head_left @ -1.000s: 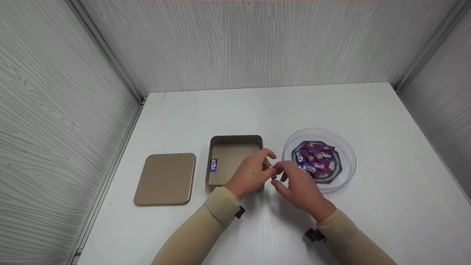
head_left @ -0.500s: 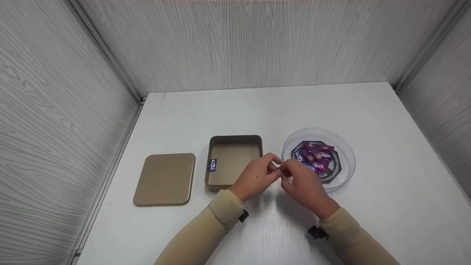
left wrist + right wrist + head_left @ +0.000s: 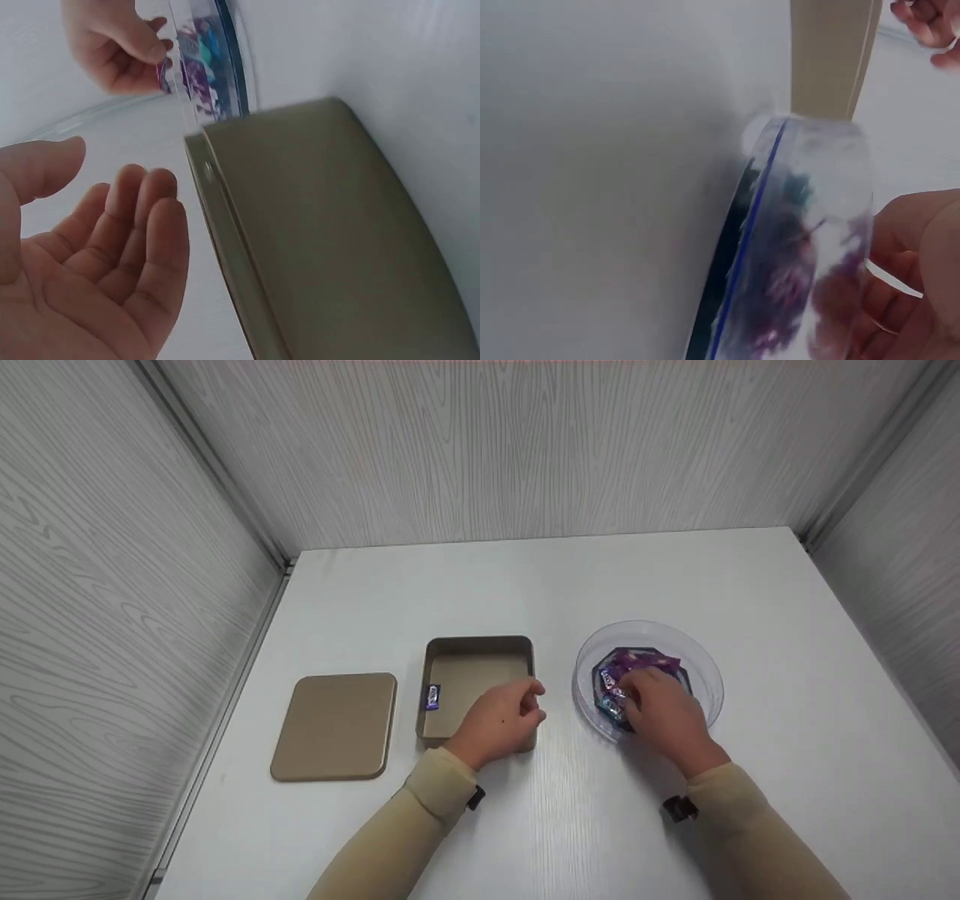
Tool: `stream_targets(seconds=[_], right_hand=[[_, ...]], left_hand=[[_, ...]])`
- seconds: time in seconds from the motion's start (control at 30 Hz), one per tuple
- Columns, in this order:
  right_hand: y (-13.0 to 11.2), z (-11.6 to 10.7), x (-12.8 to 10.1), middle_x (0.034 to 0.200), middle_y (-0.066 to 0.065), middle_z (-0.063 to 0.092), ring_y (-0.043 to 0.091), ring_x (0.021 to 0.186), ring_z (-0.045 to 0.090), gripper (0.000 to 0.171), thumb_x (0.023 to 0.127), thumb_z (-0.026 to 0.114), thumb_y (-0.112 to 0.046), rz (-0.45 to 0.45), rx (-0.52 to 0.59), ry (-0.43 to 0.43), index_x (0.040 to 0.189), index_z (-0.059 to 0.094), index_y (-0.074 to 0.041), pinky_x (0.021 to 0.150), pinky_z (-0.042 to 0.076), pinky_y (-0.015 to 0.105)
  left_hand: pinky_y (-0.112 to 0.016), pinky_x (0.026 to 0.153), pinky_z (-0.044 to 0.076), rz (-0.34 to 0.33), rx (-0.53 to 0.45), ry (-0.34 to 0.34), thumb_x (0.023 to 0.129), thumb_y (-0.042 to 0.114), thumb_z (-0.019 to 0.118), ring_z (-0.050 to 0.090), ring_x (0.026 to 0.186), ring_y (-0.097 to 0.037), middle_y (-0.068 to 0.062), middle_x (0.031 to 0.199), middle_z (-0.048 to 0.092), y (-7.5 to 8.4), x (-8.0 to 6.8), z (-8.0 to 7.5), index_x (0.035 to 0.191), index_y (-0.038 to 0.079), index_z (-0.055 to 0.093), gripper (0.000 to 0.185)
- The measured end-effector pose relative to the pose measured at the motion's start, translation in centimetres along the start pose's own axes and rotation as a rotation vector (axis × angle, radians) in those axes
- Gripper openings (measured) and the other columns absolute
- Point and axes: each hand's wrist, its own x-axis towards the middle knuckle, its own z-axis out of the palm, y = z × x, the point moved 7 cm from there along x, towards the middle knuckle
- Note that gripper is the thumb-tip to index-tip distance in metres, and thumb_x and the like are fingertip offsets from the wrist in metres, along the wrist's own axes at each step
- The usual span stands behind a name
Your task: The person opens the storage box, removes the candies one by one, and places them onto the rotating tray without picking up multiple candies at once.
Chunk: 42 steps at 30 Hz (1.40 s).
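Note:
An open gold tin (image 3: 480, 643) stands mid-table with one blue-wrapped candy (image 3: 433, 697) by its left wall. My left hand (image 3: 501, 721) hovers over the tin's front right corner. In the left wrist view the left hand (image 3: 112, 255) shows a bare palm with relaxed fingers beside the tin's wall (image 3: 322, 225). My right hand (image 3: 660, 709) reaches into the clear round bowl (image 3: 649, 626), its curled fingers (image 3: 120, 49) pinching one of the purple and blue wrapped candies (image 3: 611, 686).
The tin's flat gold lid (image 3: 334, 726) lies on the white table (image 3: 525, 577) to the left of the tin. Grey wood-grain walls (image 3: 480, 450) close in the table at the back and on both sides.
The two hands met between tin and bowl and have parted. The right hand moved right into the bowl. The left hand drew back left to the tin's front corner.

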Motion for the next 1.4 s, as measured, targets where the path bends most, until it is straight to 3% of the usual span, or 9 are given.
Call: stream_targets(seconds=[0.23,0.37,0.47,0.6,0.77,0.93,1.1,1.4], right_hand=[[1.7,0.5,-0.1,0.118,0.019,0.061,0.041,0.112,0.058,0.025,0.094,0.06,-0.01,0.051,-0.04,-0.056,0.117,0.068,-0.005,0.088,0.05,0.06],[1.6,0.2,-0.1,0.114,0.018,0.06,0.038,0.107,0.059,0.025,0.094,0.061,-0.011,0.052,-0.022,-0.025,0.117,0.067,-0.005,0.088,0.05,0.059],[1.5,-0.1,-0.2,0.11,0.016,0.06,0.037,0.104,0.059,0.023,0.094,0.062,-0.011,0.051,-0.014,-0.01,0.115,0.067,-0.005,0.087,0.05,0.057],[1.1,-0.4,-0.3,0.111,0.015,0.061,0.036,0.106,0.058,0.023,0.094,0.062,-0.012,0.049,0.008,-0.012,0.115,0.067,-0.005,0.088,0.05,0.057],[0.8,-0.6,-0.3,0.113,0.015,0.06,0.036,0.109,0.058,0.024,0.095,0.061,-0.013,0.047,0.029,-0.023,0.117,0.067,-0.005,0.093,0.048,0.056],[0.8,-0.8,-0.3,0.11,0.014,0.06,0.034,0.102,0.058,0.023,0.095,0.061,-0.012,0.057,0.047,-0.019,0.115,0.067,-0.005,0.09,0.049,0.055],[0.8,-0.6,-0.4,0.105,0.011,0.06,0.03,0.093,0.055,0.021,0.095,0.061,-0.013,0.062,0.066,-0.016,0.113,0.068,-0.006,0.083,0.049,0.051],[0.8,-0.3,-0.4,0.106,0.011,0.06,0.028,0.091,0.054,0.02,0.095,0.061,-0.014,0.073,0.095,-0.017,0.11,0.07,-0.006,0.08,0.048,0.049]], left_hand=[[-0.045,0.101,0.045,-0.092,0.279,0.096,0.097,0.028,0.064,0.055,0.122,-0.027,-0.008,0.13,0.062,-2.8,-0.4,-1.5,0.13,0.013,0.063,0.036],[-0.05,0.099,0.045,-0.137,0.422,0.15,0.097,0.029,0.066,0.055,0.121,-0.034,-0.014,0.126,0.063,-4.3,-0.5,-2.5,0.128,0.008,0.064,0.038],[-0.053,0.095,0.048,-0.185,0.496,0.119,0.097,0.029,0.064,0.055,0.118,-0.039,-0.02,0.122,0.062,-5.6,-0.4,-2.6,0.128,0.004,0.062,0.04],[-0.055,0.093,0.049,-0.267,0.504,0.019,0.098,0.034,0.061,0.053,0.12,-0.045,-0.024,0.124,0.06,-7.2,-0.3,-2.2,0.134,0.001,0.058,0.048],[-0.055,0.093,0.049,-0.319,0.48,-0.029,0.098,0.034,0.061,0.055,0.119,-0.044,-0.025,0.128,0.058,-8.3,-0.3,-2.0,0.138,0.001,0.056,0.052],[-0.052,0.092,0.05,-0.277,0.461,-0.015,0.097,0.021,0.061,0.059,0.111,-0.04,-0.022,0.123,0.061,-8.0,0.1,-2.0,0.138,0.001,0.056,0.046],[-0.047,0.093,0.05,-0.218,0.53,0.03,0.1,0.01,0.06,0.061,0.108,-0.035,-0.018,0.119,0.063,-7.9,1.0,-2.0,0.134,0.002,0.058,0.035],[-0.046,0.101,0.046,-0.224,0.559,0.043,0.104,0.006,0.052,0.06,0.114,-0.033,-0.018,0.12,0.064,-9.1,2.0,-1.8,0.129,0.001,0.061,0.027]])
